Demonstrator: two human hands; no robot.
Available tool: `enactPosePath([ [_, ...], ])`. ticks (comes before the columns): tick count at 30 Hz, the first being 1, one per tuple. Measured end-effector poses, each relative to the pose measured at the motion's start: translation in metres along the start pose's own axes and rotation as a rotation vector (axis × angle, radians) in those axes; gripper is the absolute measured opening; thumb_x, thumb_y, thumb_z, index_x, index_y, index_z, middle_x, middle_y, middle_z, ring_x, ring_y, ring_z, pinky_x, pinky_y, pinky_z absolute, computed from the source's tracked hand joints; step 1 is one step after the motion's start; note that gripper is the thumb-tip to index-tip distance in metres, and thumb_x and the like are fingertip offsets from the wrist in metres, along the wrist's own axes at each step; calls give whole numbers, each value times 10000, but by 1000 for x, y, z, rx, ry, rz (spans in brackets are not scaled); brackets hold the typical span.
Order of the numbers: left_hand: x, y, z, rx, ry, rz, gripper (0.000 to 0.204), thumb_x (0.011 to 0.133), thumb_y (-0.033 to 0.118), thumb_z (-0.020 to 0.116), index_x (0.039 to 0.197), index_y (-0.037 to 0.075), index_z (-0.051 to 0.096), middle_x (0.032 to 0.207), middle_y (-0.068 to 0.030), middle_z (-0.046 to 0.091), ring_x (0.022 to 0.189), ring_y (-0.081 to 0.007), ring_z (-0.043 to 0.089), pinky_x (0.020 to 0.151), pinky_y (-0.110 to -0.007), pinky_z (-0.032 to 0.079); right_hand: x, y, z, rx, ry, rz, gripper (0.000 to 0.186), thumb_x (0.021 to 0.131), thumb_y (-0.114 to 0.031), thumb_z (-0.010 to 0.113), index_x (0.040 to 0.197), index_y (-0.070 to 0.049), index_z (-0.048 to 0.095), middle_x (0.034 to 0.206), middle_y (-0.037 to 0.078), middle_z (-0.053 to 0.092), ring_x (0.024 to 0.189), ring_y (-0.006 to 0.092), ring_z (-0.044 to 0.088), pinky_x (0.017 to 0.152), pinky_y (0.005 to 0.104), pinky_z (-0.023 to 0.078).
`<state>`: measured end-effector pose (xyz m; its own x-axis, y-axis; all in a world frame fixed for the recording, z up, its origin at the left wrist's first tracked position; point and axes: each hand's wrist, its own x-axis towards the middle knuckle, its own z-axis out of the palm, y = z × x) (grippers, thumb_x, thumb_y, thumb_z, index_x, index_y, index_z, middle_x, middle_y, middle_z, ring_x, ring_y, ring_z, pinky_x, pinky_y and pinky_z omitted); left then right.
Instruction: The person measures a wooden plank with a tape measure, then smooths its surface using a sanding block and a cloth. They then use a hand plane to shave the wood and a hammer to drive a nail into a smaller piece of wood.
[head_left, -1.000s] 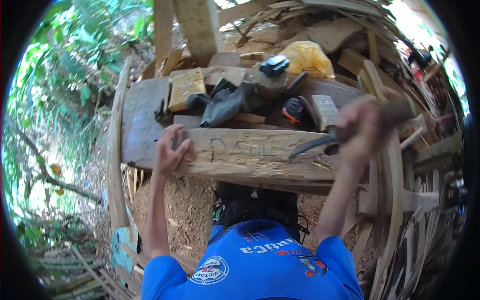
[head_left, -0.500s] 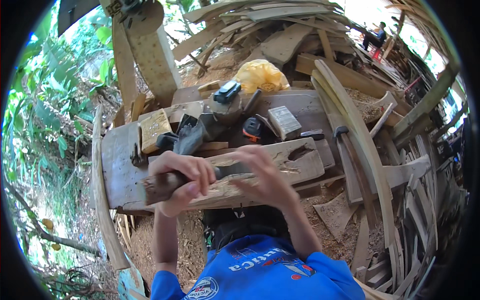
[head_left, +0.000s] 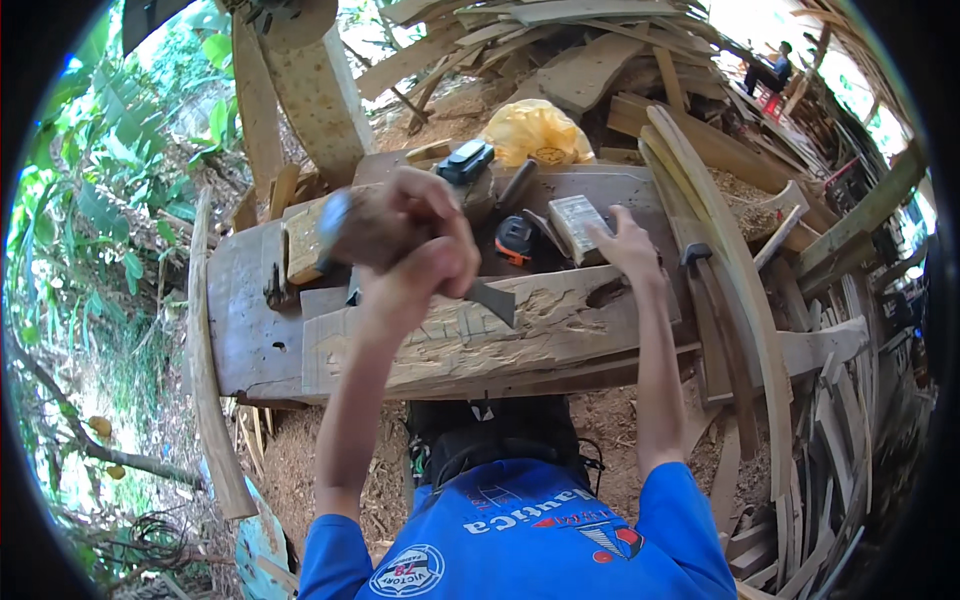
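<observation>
My left hand [head_left: 430,230] is wrapped around the thick wooden handle of a chisel [head_left: 495,300], raised above the bench. The handle is blurred, and the flat metal blade points down to the right over a carved board [head_left: 430,345]. This long board has rough gouges, faint marks and a dark hollow near its right end. My right hand [head_left: 632,245] is stretched out, fingers apart, at the right edge of a pale grey rectangular block [head_left: 575,225]. Whether the fingertips touch the block I cannot tell. Left of the block lies a black and orange tape measure [head_left: 514,238].
A yellow plastic bag [head_left: 538,135] and a dark device [head_left: 465,160] sit at the bench's far side. A hammer [head_left: 697,255] leans at the right beside long curved planks [head_left: 720,250]. Scrap wood is heaped behind, and a seated person [head_left: 770,72] is far off.
My left hand has lifted the chisel up and away from the board. My right hand has left the blade and moved right and farther out, to the pale block.
</observation>
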<state>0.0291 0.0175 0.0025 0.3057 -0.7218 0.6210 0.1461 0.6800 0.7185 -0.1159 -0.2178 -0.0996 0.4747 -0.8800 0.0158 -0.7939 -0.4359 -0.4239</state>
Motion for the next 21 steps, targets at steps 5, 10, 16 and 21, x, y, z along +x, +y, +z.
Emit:
enactPosePath([
  [5, 9, -24, -2, -58, 28, 51, 190, 845, 179, 550, 794, 87, 392, 523, -16, 408, 416, -130, 414, 412, -261, 364, 1, -7, 16, 7, 63, -144, 678, 715, -464, 660, 1242, -100, 438, 1032, 189, 610, 993, 314, 582, 843, 424, 440],
  [10, 27, -32, 5, -220, 8, 15, 211, 742, 73, 624, 737, 33, 417, 514, -39, 439, 391, -117, 430, 354, -229, 355, 1, -6, 21, 58, 282, -323, 548, 658, -245, 743, 1096, -17, 505, 1040, 195, 518, 903, 353, 583, 802, 398, 483],
  [16, 45, -41, 10, -57, -80, -99, 166, 695, 72, 669, 718, -3, 523, 540, -28, 515, 424, -92, 504, 386, -211, 389, -5, -12, 10, 28, 159, -272, 435, 668, -242, 736, 981, -2, 552, 998, 173, 524, 900, 344, 588, 749, 418, 501],
  [21, 48, -49, 15, -89, -66, -116, 162, 695, 61, 670, 719, -3, 523, 564, -25, 518, 429, -91, 505, 387, -214, 393, -2, -9, 12, 47, 164, -287, 424, 668, -238, 736, 971, -6, 550, 997, 165, 528, 901, 340, 588, 746, 420, 503],
])
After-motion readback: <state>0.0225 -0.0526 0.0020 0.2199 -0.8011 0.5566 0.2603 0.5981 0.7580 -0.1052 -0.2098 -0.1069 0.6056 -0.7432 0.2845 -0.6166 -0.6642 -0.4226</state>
